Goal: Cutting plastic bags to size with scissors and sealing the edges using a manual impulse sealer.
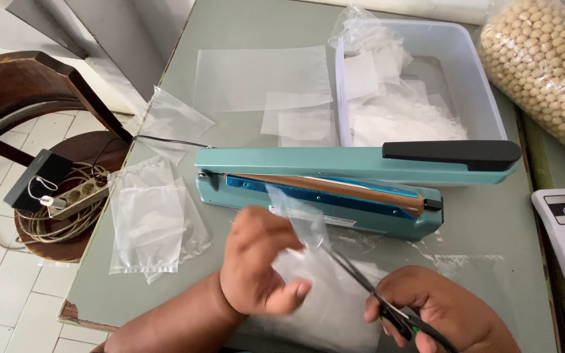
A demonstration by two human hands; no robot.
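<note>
left hand (259, 261) fingers pinch a thin clear plastic bag (299, 219) before the teal sealer (354, 186); right hand (436, 310) fingers grip scissors (361, 281), seemingly cutting it.

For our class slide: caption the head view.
Left hand holds clear plastic bag; right hand cuts with scissors before teal heat sealer.

Left hand (259, 261) raised, back toward the camera, fingers curled, thumb tip out to the right, forearm slanting in from lower left. Right hand (443, 310) low at the frame's bottom right, knuckles up, fingers closed in a tight grip
</note>
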